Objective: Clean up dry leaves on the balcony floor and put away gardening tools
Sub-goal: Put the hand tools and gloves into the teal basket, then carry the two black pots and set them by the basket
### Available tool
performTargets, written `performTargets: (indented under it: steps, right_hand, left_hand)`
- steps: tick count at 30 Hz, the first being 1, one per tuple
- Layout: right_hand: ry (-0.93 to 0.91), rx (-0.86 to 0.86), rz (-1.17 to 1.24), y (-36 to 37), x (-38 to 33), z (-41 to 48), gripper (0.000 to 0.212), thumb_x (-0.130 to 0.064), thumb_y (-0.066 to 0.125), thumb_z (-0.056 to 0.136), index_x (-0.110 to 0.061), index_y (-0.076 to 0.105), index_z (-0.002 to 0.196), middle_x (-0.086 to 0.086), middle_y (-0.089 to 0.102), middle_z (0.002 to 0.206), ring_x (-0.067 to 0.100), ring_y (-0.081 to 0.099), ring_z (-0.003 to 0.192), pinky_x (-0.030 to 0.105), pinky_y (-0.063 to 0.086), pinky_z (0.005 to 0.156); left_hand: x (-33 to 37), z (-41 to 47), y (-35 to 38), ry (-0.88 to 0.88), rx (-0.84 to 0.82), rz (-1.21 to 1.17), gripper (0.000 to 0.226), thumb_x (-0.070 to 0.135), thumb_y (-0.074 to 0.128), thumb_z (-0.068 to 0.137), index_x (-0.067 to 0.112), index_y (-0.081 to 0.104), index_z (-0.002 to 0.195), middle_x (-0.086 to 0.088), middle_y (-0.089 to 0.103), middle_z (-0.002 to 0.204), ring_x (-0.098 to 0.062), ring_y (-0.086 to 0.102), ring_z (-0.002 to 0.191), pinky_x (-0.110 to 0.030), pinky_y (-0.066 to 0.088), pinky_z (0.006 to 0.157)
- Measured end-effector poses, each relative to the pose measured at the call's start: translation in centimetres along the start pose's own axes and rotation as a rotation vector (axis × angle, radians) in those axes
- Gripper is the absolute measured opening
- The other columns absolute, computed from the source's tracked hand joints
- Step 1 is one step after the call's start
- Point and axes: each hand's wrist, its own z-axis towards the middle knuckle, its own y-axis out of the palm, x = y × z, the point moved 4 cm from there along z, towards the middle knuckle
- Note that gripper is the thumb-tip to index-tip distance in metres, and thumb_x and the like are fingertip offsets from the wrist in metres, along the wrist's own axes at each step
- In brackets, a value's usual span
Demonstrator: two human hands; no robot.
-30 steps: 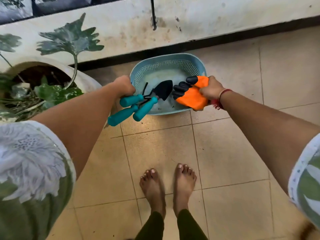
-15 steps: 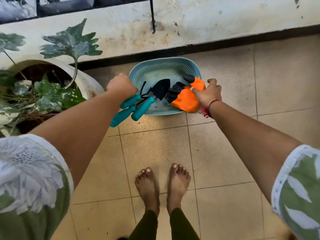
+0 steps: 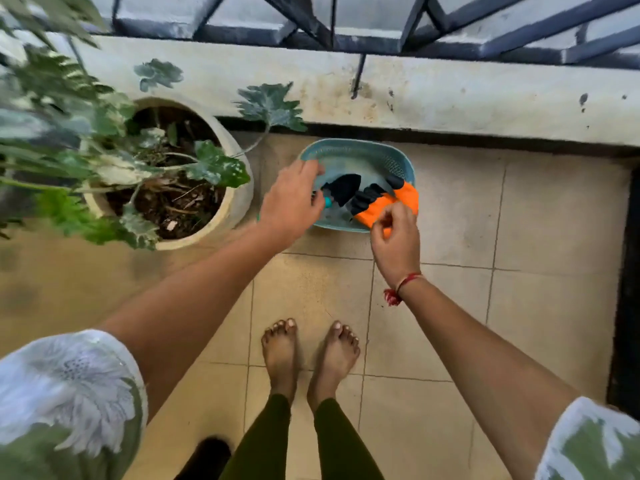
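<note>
My left grip [image 3: 291,202] has moved down to the left rim of the basket [image 3: 363,150]. The teal handles [image 3: 327,202] that stuck out toward me are now mostly hidden under it. The black trowel [image 3: 343,188] has sunk inside the basket. The orange gloves [image 3: 405,195] now lie across its right rim, and my right grip [image 3: 394,240] has drawn back to their near end.

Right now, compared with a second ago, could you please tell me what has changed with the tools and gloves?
The trowel went down into the basket, its handle now under the left hand. The gloves dropped onto the near rim, with the right hand at their cuff. Whether either hand has let go is unclear. Basket and pot stayed put.
</note>
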Motion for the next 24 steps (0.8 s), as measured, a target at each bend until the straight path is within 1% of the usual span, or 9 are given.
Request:
performTargets:
  steps: [3,5,8,10,12,16,19,21,24]
  right_hand:
    - [-0.155,-0.074,0.052,-1.2,-4.5,-1.9,0.018,-0.001,0.047,0.081,-0.016,0.037,0.077,0.0,0.04,0.075,0.012,0.035,0.071,0.024,0.028,0.063]
    - [-0.184,-0.144,0.071,-2.2,-7.0,-3.4,0.02,0.0,0.047,0.08,-0.016,0.036,0.076,-0.001,0.037,0.073,0.012,0.033,0.068,0.021,0.025,0.061]
    - [-0.23,-0.25,0.056,-3.5,-10.6,-5.7,0.016,-0.003,0.047,0.078,-0.015,0.035,0.075,0.0,0.038,0.073,0.015,0.034,0.068,0.025,0.028,0.06]
    - [-0.266,-0.325,0.014,-3.9,-12.9,-7.3,0.015,-0.004,0.047,0.078,-0.013,0.036,0.074,0.002,0.039,0.072,0.017,0.035,0.068,0.029,0.031,0.061]
    - [-0.313,-0.424,-0.024,-3.6,-15.2,-9.7,0.021,-0.002,0.049,0.077,-0.016,0.034,0.075,0.0,0.039,0.073,0.018,0.036,0.069,0.031,0.032,0.062]
    - [-0.42,-0.568,-0.067,-2.3,-19.0,-14.8,0.027,0.002,0.051,0.077,-0.02,0.034,0.076,-0.011,0.034,0.073,0.013,0.033,0.07,0.021,0.03,0.061]
    - [-0.455,-0.645,-0.047,-0.3,-21.2,-18.5,0.019,-0.004,0.049,0.076,-0.019,0.038,0.079,-0.009,0.038,0.076,0.011,0.036,0.07,0.02,0.032,0.061]
    - [-0.511,-0.71,-0.044,1.8,-22.9,-22.5,0.013,-0.008,0.046,0.076,-0.018,0.041,0.082,-0.009,0.04,0.077,0.005,0.039,0.071,0.016,0.032,0.062]
    - [-0.541,-0.808,-0.036,4.4,-25.4,-28.5,0.016,-0.006,0.048,0.078,-0.019,0.045,0.087,-0.013,0.043,0.077,0.004,0.042,0.071,0.013,0.032,0.063]
  left_hand:
    - [0.6,-4.4,-1.8,0.046,-0.054,-0.016,0.034,0.018,0.054,0.089,0.017,0.051,0.122,-0.006,0.052,0.12,-0.023,0.049,0.111,-0.037,0.043,0.088]
    - [0.5,-7.4,-3.3,0.024,-0.021,-0.043,0.035,0.017,0.055,0.087,0.016,0.053,0.122,-0.007,0.054,0.118,-0.025,0.05,0.111,-0.036,0.041,0.091]
    - [-0.7,-12.3,-5.6,-0.123,0.074,-0.128,0.034,0.015,0.056,0.085,0.015,0.055,0.119,-0.007,0.055,0.117,-0.024,0.049,0.111,-0.034,0.041,0.091]
    - [-1.6,-15.7,-6.4,-0.237,0.105,-0.187,0.035,0.017,0.056,0.084,0.017,0.054,0.118,-0.005,0.055,0.117,-0.023,0.05,0.112,-0.039,0.044,0.093]
    - [-2.3,-19.4,-7.0,-0.352,0.131,-0.246,0.034,0.018,0.056,0.084,0.018,0.055,0.117,-0.005,0.056,0.116,-0.024,0.052,0.11,-0.039,0.045,0.092]
    - [-4.0,-25.1,-8.0,-0.516,0.196,-0.333,0.035,0.018,0.059,0.084,0.017,0.054,0.119,-0.006,0.055,0.117,-0.025,0.053,0.108,-0.037,0.045,0.09]
    - [-5.7,-28.8,-8.0,-0.571,0.226,-0.387,0.039,0.016,0.06,0.082,0.017,0.054,0.12,-0.007,0.055,0.118,-0.025,0.053,0.108,-0.034,0.045,0.089]
    - [-7.6,-32.8,-8.3,-0.635,0.283,-0.434,0.039,0.016,0.061,0.082,0.017,0.054,0.12,-0.006,0.055,0.119,-0.024,0.053,0.108,-0.034,0.045,0.088]
    - [-10.2,-39.1,-9.2,-0.76,0.409,-0.532,0.037,0.016,0.06,0.083,0.019,0.053,0.12,-0.003,0.053,0.12,-0.022,0.053,0.108,-0.036,0.046,0.088]
